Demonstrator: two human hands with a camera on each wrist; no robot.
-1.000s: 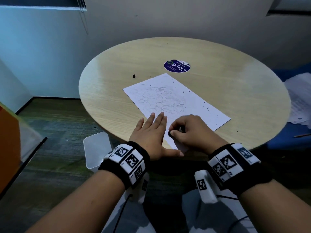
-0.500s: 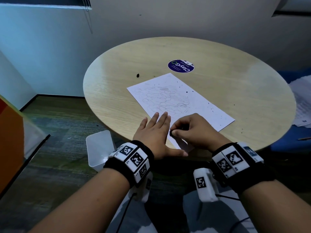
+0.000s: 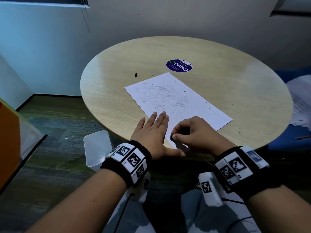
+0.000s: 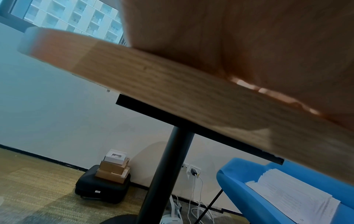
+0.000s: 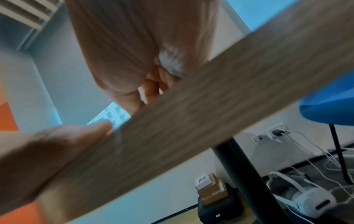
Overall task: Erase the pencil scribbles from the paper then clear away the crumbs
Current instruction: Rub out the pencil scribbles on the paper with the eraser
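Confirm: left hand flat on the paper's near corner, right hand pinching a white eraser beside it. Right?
Not quite. In the head view the eraser pinched by the right hand is black, not white. The rest holds: the left hand lies flat on the near corner of the paper, right beside it.

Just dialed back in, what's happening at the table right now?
A person is erasing pencil scribbles on a sheet of paper on the round wooden table. The left hand lies flat, fingers straight, pinning the paper's near corner. The right hand pinches a small dark eraser at the near end of the sheet. Most scribbles are still there, and dark crumbs are scattered over paper and table.
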